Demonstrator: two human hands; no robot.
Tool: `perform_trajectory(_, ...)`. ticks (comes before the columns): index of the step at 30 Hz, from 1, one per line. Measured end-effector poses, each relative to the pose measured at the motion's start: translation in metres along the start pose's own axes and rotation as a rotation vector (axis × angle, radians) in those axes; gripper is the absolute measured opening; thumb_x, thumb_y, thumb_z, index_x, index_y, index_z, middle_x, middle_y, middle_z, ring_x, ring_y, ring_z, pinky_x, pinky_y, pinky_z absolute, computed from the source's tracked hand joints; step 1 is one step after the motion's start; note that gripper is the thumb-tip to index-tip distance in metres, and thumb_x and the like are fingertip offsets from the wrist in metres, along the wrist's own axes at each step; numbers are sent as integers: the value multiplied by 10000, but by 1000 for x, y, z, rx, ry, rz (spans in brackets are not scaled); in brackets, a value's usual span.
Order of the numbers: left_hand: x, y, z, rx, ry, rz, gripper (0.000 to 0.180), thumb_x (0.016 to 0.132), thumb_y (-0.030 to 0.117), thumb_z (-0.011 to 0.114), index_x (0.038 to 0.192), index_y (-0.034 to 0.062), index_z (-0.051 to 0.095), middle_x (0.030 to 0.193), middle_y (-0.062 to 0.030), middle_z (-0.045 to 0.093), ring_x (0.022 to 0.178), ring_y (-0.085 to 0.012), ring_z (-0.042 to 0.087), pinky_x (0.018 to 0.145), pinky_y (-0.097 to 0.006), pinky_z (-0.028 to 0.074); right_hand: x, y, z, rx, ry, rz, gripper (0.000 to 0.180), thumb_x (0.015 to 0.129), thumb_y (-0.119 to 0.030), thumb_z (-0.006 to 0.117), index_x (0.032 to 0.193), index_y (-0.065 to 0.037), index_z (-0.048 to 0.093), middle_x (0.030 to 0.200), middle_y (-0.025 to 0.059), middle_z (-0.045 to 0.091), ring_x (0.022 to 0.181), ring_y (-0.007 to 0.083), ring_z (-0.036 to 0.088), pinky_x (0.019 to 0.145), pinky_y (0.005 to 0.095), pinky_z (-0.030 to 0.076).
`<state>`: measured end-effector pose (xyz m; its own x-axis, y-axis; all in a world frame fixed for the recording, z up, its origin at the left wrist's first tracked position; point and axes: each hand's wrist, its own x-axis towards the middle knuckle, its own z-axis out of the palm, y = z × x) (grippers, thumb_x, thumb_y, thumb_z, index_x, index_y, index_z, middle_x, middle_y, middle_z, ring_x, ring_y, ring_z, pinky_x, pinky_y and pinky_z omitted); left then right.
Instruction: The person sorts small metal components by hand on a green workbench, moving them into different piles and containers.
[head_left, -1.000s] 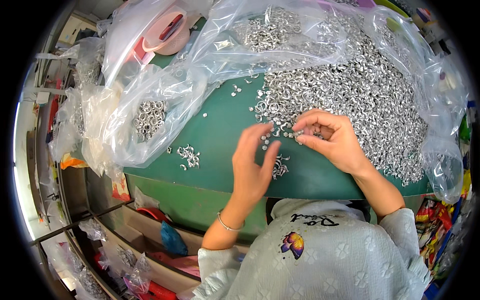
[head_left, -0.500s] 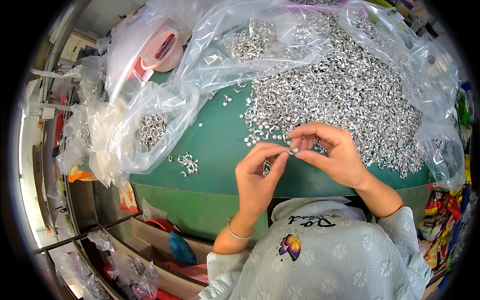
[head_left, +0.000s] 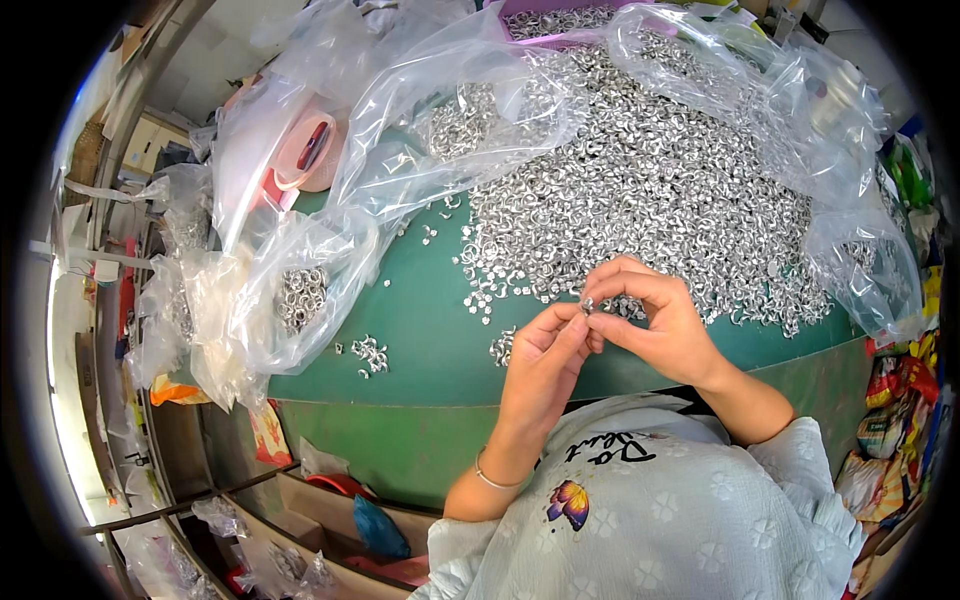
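Note:
Between my fingertips is a small silver metal piece [head_left: 588,306], partly covered by the fingers. My left hand [head_left: 548,352] pinches it from the left with thumb and index finger. From the other side my right hand [head_left: 662,325] grips it the same way, its other fingers curled. Just beyond both hands spreads a large heap of small curved silver metal pieces [head_left: 640,190]. A little cluster of the same pieces [head_left: 503,346] lies by my left hand, partly hidden. Farther left on the green tabletop [head_left: 425,330] is another small pile of pieces [head_left: 371,354].
Clear plastic bags [head_left: 380,150] drape around the heap, and one at the left contains silver rings [head_left: 302,300]. A pink basket [head_left: 322,165] holding a red tool stands back left. A purple tray [head_left: 545,40] of metal pieces is at the back. Below the table is an open drawer [head_left: 300,525].
The view has shifted, so the table appears slightly lower and to the left. My left hand has turned and drawn in closer to my right around the small metal piece, which both still pinch.

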<state>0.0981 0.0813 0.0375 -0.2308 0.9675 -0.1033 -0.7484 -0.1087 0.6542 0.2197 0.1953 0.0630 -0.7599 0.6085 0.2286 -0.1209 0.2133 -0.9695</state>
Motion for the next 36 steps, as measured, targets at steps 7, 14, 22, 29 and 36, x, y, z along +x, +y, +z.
perform_trajectory(7, -4, -3, 12, 156, 60, 40, 170, 985, 118, 544, 1069, -16, 606, 936, -43, 624, 861, -115, 560, 799, -266, 452, -12, -2, -8, 64, 44, 34, 123, 823, -55, 696, 925, 8, 664, 981, 83, 643, 977, 187, 601, 895, 320, 455)
perform_trajectory(14, -2, 5, 25, 296, 46, 178, 198, 946, 46, 585, 1129, -26, 602, 953, -27, 594, 879, -92, 545, 805, -244, 438, -21, -3, -16, 94, 10, 32, 106, 841, -64, 690, 917, 5, 664, 952, 74, 648, 954, 179, 598, 876, 318, 458)
perform_trajectory(22, -2, -1, 24, 344, 43, 143, 188, 913, 5, 614, 1098, -32, 620, 982, -39, 625, 839, -85, 540, 763, -225, 441, -28, -6, -19, -96, 24, -42, 91, 829, -69, 697, 903, -19, 679, 944, 73, 658, 936, 205, 595, 870, 331, 452)
perform_trajectory(29, -1, -5, 18, 259, 45, 116, 191, 919, 17, 609, 1102, -36, 610, 988, -53, 633, 821, -101, 546, 753, -239, 450, -28, -6, -16, -45, 37, -3, 99, 826, -72, 699, 905, -16, 678, 948, 71, 656, 955, 203, 588, 881, 338, 446)
perform_trajectory(36, -2, -5, 14, 357, 102, 165, 283, 895, -29, 620, 1175, -42, 581, 981, -20, 591, 894, -75, 543, 798, -206, 434, -26, 0, -14, -51, 11, 15, 93, 839, -76, 688, 904, -12, 673, 931, 68, 655, 950, 203, 583, 885, 339, 447)
